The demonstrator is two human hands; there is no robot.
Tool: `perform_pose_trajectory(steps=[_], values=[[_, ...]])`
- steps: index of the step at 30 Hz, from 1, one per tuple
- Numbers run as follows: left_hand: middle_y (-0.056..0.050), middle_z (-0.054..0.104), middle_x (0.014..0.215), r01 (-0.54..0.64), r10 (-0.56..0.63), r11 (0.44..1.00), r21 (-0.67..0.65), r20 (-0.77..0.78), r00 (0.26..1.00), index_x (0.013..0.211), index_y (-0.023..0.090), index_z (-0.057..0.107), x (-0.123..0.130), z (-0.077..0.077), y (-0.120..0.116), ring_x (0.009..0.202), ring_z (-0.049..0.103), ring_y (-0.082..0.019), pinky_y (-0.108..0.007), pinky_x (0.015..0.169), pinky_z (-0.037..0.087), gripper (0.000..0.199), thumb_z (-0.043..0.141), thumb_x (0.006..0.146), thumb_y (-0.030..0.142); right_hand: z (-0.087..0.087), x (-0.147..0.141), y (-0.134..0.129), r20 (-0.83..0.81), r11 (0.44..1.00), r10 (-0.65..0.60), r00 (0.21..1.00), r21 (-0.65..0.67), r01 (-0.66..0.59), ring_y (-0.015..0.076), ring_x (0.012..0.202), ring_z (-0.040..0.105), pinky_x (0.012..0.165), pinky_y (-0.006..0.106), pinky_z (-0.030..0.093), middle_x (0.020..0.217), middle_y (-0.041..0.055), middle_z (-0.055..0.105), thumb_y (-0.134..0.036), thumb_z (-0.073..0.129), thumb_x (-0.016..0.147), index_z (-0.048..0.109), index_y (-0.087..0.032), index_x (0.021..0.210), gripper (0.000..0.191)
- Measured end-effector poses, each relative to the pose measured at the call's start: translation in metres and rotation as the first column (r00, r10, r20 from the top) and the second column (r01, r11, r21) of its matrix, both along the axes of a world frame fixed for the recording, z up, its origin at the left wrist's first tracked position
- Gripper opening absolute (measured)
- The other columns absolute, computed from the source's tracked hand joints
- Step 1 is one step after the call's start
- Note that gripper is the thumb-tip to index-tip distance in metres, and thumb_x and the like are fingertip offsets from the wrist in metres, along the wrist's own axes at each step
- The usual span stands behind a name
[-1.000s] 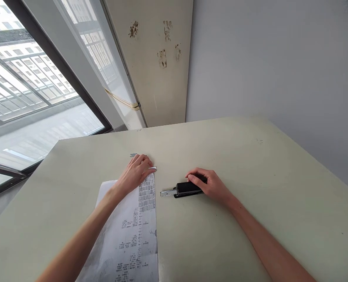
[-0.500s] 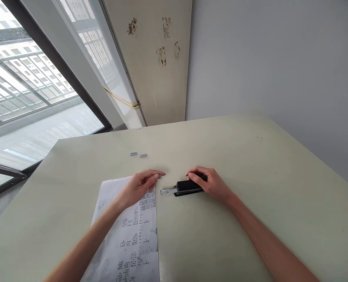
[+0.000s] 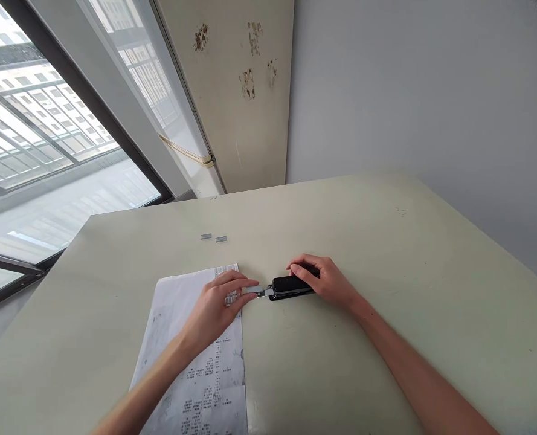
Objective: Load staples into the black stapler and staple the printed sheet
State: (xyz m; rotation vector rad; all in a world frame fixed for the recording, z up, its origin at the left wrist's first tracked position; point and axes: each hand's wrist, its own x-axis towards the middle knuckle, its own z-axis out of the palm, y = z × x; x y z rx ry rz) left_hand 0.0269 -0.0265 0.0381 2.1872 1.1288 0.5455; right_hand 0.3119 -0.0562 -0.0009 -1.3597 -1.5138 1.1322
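Gripped the black stapler [image 3: 289, 285] in the right hand [image 3: 325, 280], with thumb and fingers closed around its right-hand end. Held it flat on the table [image 3: 313, 374], to the right of the printed sheet [image 3: 173, 302] and well in from the far edge. Pointed its bare metal rail [image 3: 267, 292] leftward, out past the black casing and almost to the sheet's right edge. Set the thumb and fingertips of the left hand [image 3: 218, 299] on either side of the rail's outer end, only slightly parted. Could not tell a pinch on the rail from a pinch on some small piece between the fingertips. Had the left hand partly over the sheet, with the far-right corner showing beyond the knuckles. Had two short grey staple strips [image 3: 221, 239] just apart from each other, between the sheet and the table's far edge, nearer the far-left corner than the far-right one. Had a beige panel [image 3: 250, 139] beyond the far edge.
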Motion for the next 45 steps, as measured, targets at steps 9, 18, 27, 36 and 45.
perform_pose_trajectory(steps=[9,18,27,36,45], values=[[-0.004,0.071,0.113,0.038,-0.020,0.984,0.173,-0.103,0.995,0.111,0.029,0.078,0.002,-0.007,-0.005,0.100,0.068,-0.021,-0.034,0.086,0.058,0.023,0.062,0.105,0.044,0.000,0.001,0.000,0.005,1.000,0.003,1.000,-0.002,-0.003,0.0192,0.081,0.065,0.074,0.031,0.048,0.089,0.0008,0.074,-0.052,0.058,0.103,0.075,-0.025,0.096,0.032],[-0.006,0.072,0.116,0.080,-0.062,0.982,0.169,-0.113,0.992,0.119,0.029,0.077,-0.004,-0.011,-0.004,0.102,0.068,-0.023,-0.037,0.087,0.058,0.030,0.064,0.104,0.051,0.002,0.000,-0.002,0.015,1.000,-0.011,1.000,-0.009,0.011,0.0192,0.081,0.066,0.076,0.032,0.050,0.090,0.0007,0.075,-0.052,0.059,0.102,0.075,-0.025,0.095,0.032],[-0.005,0.078,0.097,0.399,-0.407,0.903,0.162,0.018,0.913,0.109,0.028,0.083,-0.024,-0.008,0.026,0.093,0.069,-0.021,-0.036,0.087,0.058,0.024,0.065,0.105,0.043,0.006,0.000,-0.001,-0.269,0.994,-0.097,0.958,-0.076,0.079,0.0206,0.092,0.070,0.095,0.035,0.053,0.090,0.0023,0.074,-0.056,0.061,0.100,0.075,-0.024,0.095,0.036],[-0.005,0.076,0.094,0.471,-0.480,0.806,0.359,-0.070,0.875,0.121,0.021,0.071,0.018,-0.023,0.048,0.086,0.069,-0.019,-0.031,0.082,0.053,0.040,0.065,0.101,0.055,0.007,-0.007,-0.004,-0.291,0.995,-0.090,0.952,-0.063,0.075,0.0184,0.084,0.065,0.085,0.032,0.052,0.089,0.0021,0.072,-0.063,0.061,0.100,0.074,-0.024,0.094,0.041],[-0.004,0.072,0.089,0.516,-0.505,0.755,0.405,-0.143,0.851,0.124,0.020,0.063,0.039,-0.031,0.055,0.080,0.068,-0.017,-0.029,0.076,0.049,0.045,0.041,0.110,0.058,0.004,-0.004,-0.005,-0.383,0.987,-0.158,0.910,-0.080,0.137,0.0175,0.082,0.062,0.082,0.030,0.051,0.087,0.0013,0.069,-0.060,0.061,0.101,0.073,-0.024,0.091,0.040]])
